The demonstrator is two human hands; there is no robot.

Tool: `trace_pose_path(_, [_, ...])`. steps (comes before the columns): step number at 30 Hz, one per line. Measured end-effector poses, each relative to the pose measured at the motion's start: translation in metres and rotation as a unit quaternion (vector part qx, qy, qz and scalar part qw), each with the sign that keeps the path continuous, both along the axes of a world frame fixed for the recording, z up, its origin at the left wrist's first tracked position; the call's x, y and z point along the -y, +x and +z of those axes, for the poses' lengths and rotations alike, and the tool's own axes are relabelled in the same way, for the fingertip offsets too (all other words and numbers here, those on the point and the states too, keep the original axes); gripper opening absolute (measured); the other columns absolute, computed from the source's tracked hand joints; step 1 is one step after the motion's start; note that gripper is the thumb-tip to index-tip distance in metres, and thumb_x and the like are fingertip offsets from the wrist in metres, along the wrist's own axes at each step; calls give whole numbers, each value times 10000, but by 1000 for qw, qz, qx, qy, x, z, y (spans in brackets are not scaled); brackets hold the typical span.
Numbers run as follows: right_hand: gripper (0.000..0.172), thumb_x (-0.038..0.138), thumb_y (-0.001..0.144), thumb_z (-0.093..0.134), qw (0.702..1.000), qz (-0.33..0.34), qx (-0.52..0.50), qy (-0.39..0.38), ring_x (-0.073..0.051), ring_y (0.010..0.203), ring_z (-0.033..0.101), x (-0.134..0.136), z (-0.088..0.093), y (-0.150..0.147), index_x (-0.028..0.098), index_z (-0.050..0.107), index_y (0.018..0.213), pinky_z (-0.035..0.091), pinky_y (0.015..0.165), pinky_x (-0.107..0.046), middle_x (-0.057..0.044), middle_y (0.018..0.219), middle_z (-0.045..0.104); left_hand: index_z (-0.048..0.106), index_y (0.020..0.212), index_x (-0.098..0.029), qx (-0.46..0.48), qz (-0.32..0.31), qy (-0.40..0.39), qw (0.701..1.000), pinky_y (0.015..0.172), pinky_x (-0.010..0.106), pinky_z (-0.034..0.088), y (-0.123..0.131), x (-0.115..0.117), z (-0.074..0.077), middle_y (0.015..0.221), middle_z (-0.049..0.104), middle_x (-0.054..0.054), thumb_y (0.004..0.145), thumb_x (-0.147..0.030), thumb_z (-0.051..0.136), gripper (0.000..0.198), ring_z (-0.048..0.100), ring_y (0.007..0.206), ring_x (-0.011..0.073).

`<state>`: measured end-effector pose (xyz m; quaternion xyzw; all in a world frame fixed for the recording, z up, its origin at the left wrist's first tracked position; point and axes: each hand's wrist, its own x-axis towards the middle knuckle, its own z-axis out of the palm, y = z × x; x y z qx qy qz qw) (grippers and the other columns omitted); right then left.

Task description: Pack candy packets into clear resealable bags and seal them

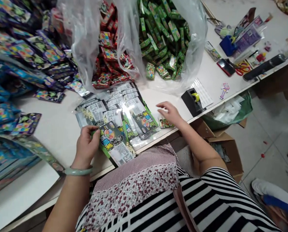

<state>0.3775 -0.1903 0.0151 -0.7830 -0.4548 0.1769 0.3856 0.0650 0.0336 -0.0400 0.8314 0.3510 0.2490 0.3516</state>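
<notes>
Black-and-green glossy flat pouch with a pale barcode panel lies aslant at the front of the white-topped table, its lower end reaching the edge nearest the worker's apron. The left hand is closed in a pinch on its upper left margin, thumb on the printed face, the other fingers largely hidden. The right hand is partly open, fingers bent and thumb set apart, with nothing seen in its grasp; it is poised beside a small green printed packet near the edge, and whether it touches that packet I cannot tell. Beyond the pouch, a loose, overlapping spread of similar glossy pouches covers the middle of the table. Further back, a clear plastic bag of small red printed boxes stands next to a clear plastic bag of small green printed boxes. On the right sits a black tape dispenser with a yellow hub. As to handling, I judge the pouch light, thin and flexible, its shiny film apt to slide on its neighbours and to crease under a hard squeeze, though not fragile. Sound points of hold would be a corner or side margin, between thumb and fingertips; pressing on the middle would probably buckle it and drag the pouches beneath.
</notes>
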Motion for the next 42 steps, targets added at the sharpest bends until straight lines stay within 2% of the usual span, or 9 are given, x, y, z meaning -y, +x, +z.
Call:
trace_pose_path(3, [252, 216, 881, 577, 986, -102, 76, -103, -238, 989, 623, 45, -12, 39, 140, 674, 1101, 474, 965, -408, -127, 1064, 674, 597, 883, -265, -73, 1, 72, 995, 779, 381, 478, 5, -5, 8, 837, 624, 0, 812, -339, 643, 114, 569, 865, 246])
trace_pose_path(7, [404, 272, 863, 607, 967, -153, 70, -191, -229, 894, 624, 72, -23, 47, 164, 607, 1252, 499, 870, -390, -106, 1058, 667, 630, 991, -264, -87, -66, 135, 985, 963, 506, 455, 35, 4, 36, 1011, 662, 56, 845, -398, 628, 198, 575, 1052, 311])
trace_pose_path(11, [426, 300, 862, 616, 965, -173, 42, -193, -209, 846, 625, 71, -31, 37, 177, 592, 1269, 499, 824, -364, -88, 1066, 671, 613, 1245, -244, -88, -351, 98, 927, 1030, 498, 463, 97, 39, 55, 1253, 657, 104, 929, -348, 523, 344, 587, 1174, 293])
trace_pose_path(15, [333, 299, 855, 621, 966, -175, 36, -188, -202, 839, 623, 66, -37, 34, 195, 642, 1170, 487, 805, -347, -76, 1058, 672, 600, 1313, -258, -121, -430, 115, 887, 1148, 639, 299, 162, 68, 46, 1472, 537, 114, 954, -336, 492, 382, 384, 1438, 365])
trace_pose_path(19, [251, 262, 844, 618, 962, -191, 17, -193, -195, 826, 616, 63, -39, 36, 204, 660, 1084, 467, 769, -329, -50, 993, 687, 580, 1340, -181, -177, -432, 153, 871, 1162, 647, 261, 193, 59, 31, 1457, 544, 170, 954, -344, 493, 428, 355, 1460, 396])
trace_pose_path(25, [148, 283, 836, 617, 961, -205, 1, -183, -188, 776, 601, 64, -41, 38, 229, 668, 963, 450, 726, -316, -34, 928, 708, 632, 1289, -198, -175, -449, 167, 860, 1171, 619, 275, 173, 31, 19, 1389, 603, 168, 951, -392, 497, 413, 435, 1416, 365])
trace_pose_path(33, [211, 296, 827, 641, 960, -212, -15, -182, -175, 760, 609, 64, -38, 37, 223, 666, 1023, 455, 737, -315, -22, 933, 705, 556, 1383, -215, -183, -467, 175, 847, 1196, 604, 195, 178, 27, 14, 1484, 532, 141, 977, -406, 414, 470, 374, 1461, 348])
trace_pose_path(39, [276, 258, 811, 618, 959, -231, -61, -156, -170, 730, 607, 65, -40, 42, 214, 624, 1082, 459, 726, -311, 3, 832, 675, 648, 1214, -212, -146, -453, 136, 869, 1178, 600, 229, 177, 31, 17, 1324, 633, 148, 944, -429, 480, 385, 456, 1383, 355])
trace_pose_path(42, [358, 266, 803, 594, 963, -239, -84, -88, -157, 707, 599, 68, -48, 45, 204, 582, 1155, 479, 743, -305, 15, 817, 644, 627, 1190, -183, -115, -401, 110, 902, 1098, 532, 373, 179, 45, 27, 1246, 645, 159, 933, -381, 505, 346, 542, 1254, 328])
